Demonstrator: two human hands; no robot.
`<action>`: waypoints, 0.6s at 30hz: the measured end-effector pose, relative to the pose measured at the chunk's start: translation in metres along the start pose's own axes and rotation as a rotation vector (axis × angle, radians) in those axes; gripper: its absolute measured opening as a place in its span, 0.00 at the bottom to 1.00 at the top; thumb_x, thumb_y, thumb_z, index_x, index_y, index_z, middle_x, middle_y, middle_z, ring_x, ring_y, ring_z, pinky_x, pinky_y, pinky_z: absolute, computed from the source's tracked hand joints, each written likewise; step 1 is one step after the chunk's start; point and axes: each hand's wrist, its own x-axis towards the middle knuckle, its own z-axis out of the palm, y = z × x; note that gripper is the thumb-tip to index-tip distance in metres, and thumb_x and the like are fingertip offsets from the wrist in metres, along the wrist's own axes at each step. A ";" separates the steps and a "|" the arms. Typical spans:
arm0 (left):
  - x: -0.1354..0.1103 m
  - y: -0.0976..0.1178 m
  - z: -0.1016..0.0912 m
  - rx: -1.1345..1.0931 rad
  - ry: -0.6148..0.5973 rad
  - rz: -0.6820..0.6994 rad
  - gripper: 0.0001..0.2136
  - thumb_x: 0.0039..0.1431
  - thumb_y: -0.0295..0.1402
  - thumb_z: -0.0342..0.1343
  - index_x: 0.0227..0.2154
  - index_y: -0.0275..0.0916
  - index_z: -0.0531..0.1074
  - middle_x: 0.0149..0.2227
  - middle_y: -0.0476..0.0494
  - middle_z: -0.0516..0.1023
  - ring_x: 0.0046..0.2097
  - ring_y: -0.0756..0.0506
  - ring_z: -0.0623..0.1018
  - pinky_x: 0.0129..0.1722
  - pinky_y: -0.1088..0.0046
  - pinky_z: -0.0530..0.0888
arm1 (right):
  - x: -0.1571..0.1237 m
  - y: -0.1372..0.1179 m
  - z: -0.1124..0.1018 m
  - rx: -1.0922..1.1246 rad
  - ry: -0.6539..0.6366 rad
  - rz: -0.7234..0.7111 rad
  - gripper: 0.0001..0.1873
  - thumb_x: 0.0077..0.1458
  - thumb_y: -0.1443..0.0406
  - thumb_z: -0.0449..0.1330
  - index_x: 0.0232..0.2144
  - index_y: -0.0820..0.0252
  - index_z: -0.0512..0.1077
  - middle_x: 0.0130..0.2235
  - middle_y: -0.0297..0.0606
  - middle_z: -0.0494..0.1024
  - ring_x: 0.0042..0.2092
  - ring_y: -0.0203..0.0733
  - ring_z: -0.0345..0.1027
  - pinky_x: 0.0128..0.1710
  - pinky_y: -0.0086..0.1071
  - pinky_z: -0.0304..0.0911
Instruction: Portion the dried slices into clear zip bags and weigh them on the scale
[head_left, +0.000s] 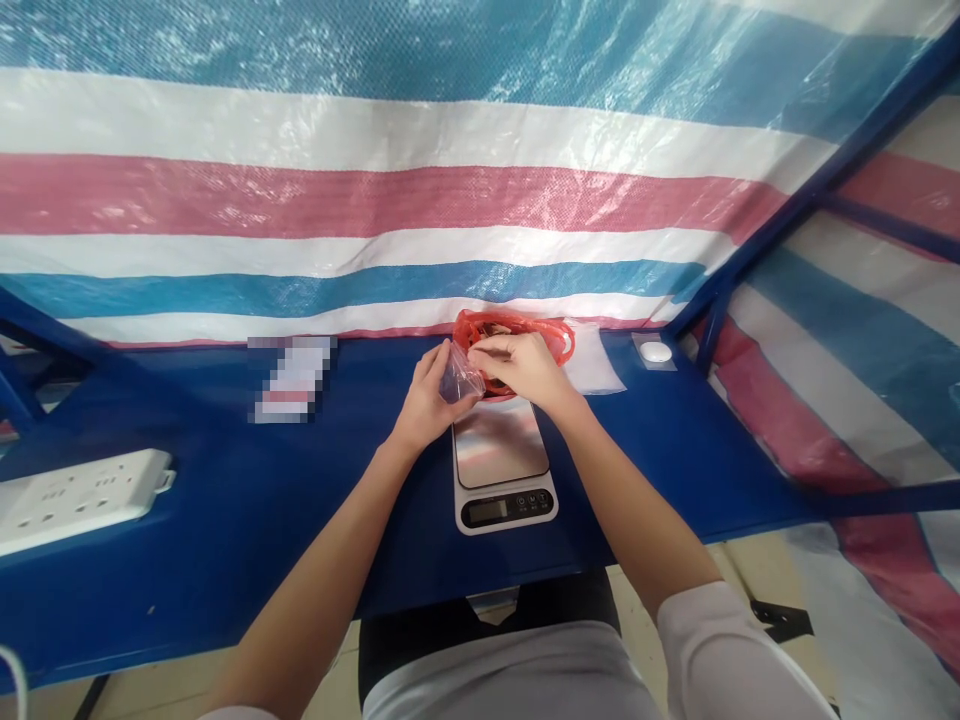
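My left hand (433, 397) grips a small clear plastic bag (463, 378) between thumb and fingers. At the bag's upper edge, my right hand (517, 365) has its fingertips pinched together; what they hold, if anything, I cannot make out. Behind and partly under my right hand lies an open red plastic bag (547, 328) with small brownish things inside, too small to name. A white kitchen scale (506, 510) with a shiny plate stands just in front of both hands. The digits on its display are not legible.
To the right of the red bag lies a stack of clear plastic bags (596, 360), then a white round item in a clear pouch (656, 352). A blurred-out card (294, 380) and a white power strip (90, 495) are on the left of the blue table (300, 540). Striped sheeting (375, 200) hangs behind.
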 end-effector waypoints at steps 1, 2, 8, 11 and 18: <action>-0.001 0.000 0.000 0.006 0.001 0.003 0.43 0.51 0.45 0.66 0.69 0.41 0.57 0.66 0.33 0.65 0.67 0.32 0.65 0.68 0.50 0.61 | 0.000 -0.002 0.001 -0.037 -0.033 -0.019 0.06 0.54 0.60 0.68 0.28 0.54 0.83 0.27 0.33 0.79 0.34 0.41 0.71 0.39 0.34 0.62; -0.001 -0.001 0.001 0.010 0.005 0.011 0.44 0.51 0.44 0.66 0.69 0.40 0.57 0.66 0.33 0.65 0.67 0.32 0.65 0.68 0.49 0.62 | 0.000 -0.003 0.003 -0.084 -0.068 -0.034 0.07 0.54 0.60 0.68 0.27 0.55 0.83 0.24 0.33 0.77 0.32 0.40 0.70 0.38 0.34 0.61; -0.003 -0.004 0.002 0.021 0.018 0.062 0.43 0.53 0.44 0.65 0.70 0.40 0.55 0.65 0.33 0.67 0.66 0.33 0.67 0.66 0.49 0.64 | 0.004 -0.005 0.012 -0.246 -0.161 -0.042 0.12 0.55 0.57 0.67 0.25 0.57 0.81 0.21 0.31 0.75 0.28 0.37 0.65 0.33 0.33 0.55; -0.004 -0.007 0.002 0.046 0.001 0.062 0.43 0.53 0.44 0.66 0.70 0.41 0.55 0.65 0.33 0.67 0.66 0.32 0.67 0.66 0.49 0.64 | 0.006 -0.005 0.014 -0.143 -0.219 -0.012 0.10 0.56 0.61 0.66 0.26 0.58 0.81 0.23 0.31 0.77 0.27 0.36 0.67 0.33 0.32 0.57; -0.003 -0.010 0.001 0.109 -0.019 0.076 0.46 0.54 0.50 0.66 0.70 0.41 0.53 0.64 0.32 0.68 0.64 0.31 0.68 0.65 0.47 0.65 | 0.007 0.000 0.018 0.039 -0.196 0.049 0.05 0.54 0.67 0.66 0.33 0.57 0.83 0.32 0.35 0.83 0.33 0.39 0.76 0.38 0.32 0.67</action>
